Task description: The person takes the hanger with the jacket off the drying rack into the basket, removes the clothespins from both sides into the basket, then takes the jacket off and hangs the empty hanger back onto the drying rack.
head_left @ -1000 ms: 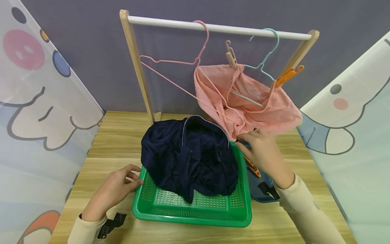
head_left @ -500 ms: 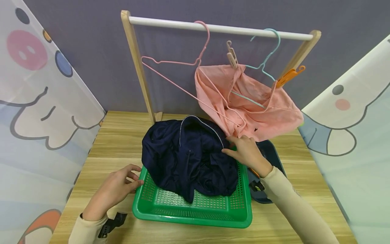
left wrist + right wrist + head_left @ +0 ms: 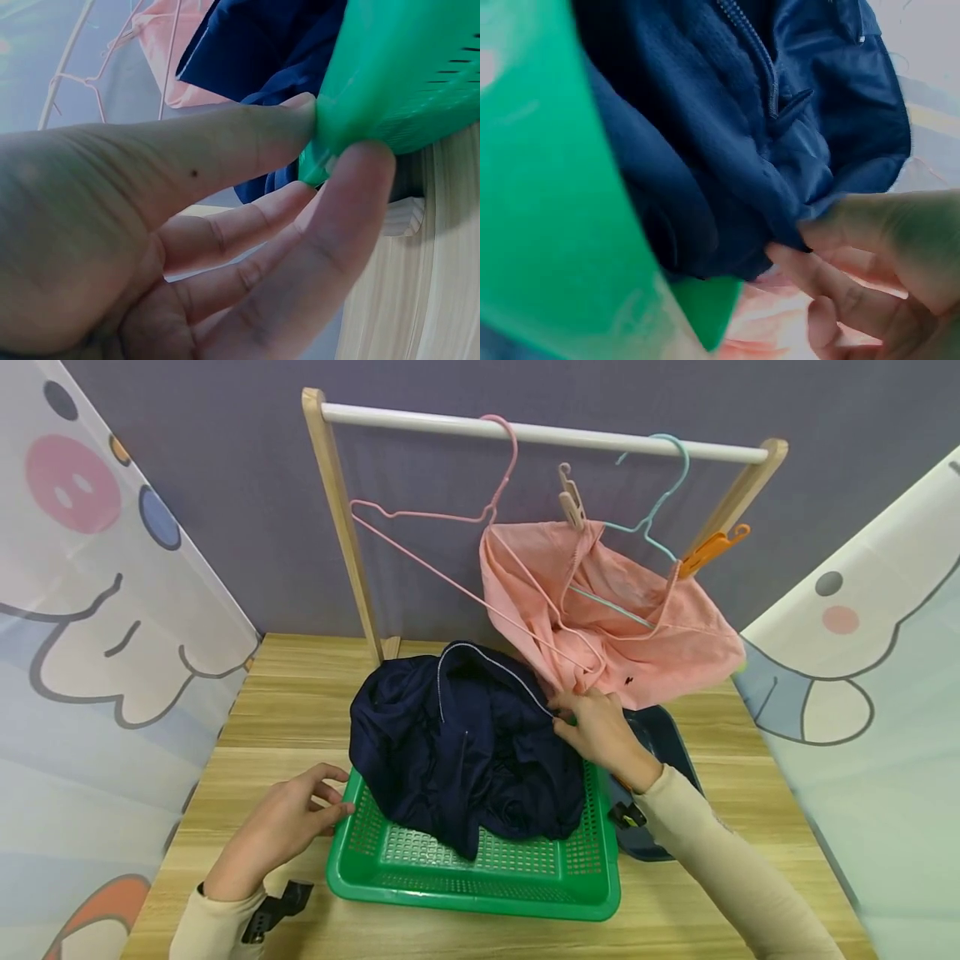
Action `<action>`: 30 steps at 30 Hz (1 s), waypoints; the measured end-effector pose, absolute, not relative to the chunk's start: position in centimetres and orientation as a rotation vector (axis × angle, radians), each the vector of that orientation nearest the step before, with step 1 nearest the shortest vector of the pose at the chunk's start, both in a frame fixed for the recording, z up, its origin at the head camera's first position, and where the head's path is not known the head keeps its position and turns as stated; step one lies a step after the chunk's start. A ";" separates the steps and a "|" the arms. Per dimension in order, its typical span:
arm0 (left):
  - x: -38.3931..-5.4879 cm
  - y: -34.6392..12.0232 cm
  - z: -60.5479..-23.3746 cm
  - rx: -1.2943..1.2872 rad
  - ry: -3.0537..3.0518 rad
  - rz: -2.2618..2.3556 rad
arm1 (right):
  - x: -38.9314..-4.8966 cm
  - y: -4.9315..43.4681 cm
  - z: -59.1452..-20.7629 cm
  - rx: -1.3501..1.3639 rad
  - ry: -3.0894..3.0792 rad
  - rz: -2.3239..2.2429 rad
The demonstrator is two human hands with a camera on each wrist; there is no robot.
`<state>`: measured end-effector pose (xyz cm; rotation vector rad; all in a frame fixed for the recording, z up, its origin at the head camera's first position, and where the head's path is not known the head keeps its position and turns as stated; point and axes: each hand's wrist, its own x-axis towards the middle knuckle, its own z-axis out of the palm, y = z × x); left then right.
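A crumpled navy zip-up jacket (image 3: 465, 760) lies in a green plastic basket (image 3: 480, 902), its white-edged zip line curving along the top. At the jacket's upper right edge, my right hand (image 3: 603, 735) pinches a fold of the cloth between thumb and forefinger, as the right wrist view shows near the zip (image 3: 774, 97). My left hand (image 3: 281, 827) holds the basket's left rim (image 3: 330, 142), with the thumb on one side and fingers on the other. Just behind my right hand hangs a pink garment (image 3: 622, 652).
A wooden rack with a white bar (image 3: 570, 437) stands behind the basket. From it hang an empty pink hanger (image 3: 435, 513) and a teal hanger (image 3: 667, 497). A beige clip (image 3: 572, 502) and an orange clip (image 3: 708, 553) grip the pink garment. A dark blue tray (image 3: 667, 735) sits at right.
My right hand has moved left and slightly down from beside the pink garment and taken hold of the jacket's right edge. That edge has shifted slightly left. My left hand stays put.
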<state>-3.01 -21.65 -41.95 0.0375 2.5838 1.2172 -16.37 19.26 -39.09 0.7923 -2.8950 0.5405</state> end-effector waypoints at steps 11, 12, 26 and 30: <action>-2.9 -21.6 -41.9 0.062 2.610 1.207 | -11.0 19.8 -36.9 1.186 -2.462 0.658; -2.9 -21.6 -41.9 0.063 2.609 1.211 | -10.4 19.8 -36.6 1.237 -2.440 0.643; -3.0 -21.6 -41.7 0.071 2.599 1.206 | -6.7 20.0 -36.9 1.584 -2.486 0.235; -3.0 -21.6 -41.7 0.064 2.582 1.214 | -7.4 20.1 -36.8 1.521 -2.471 0.220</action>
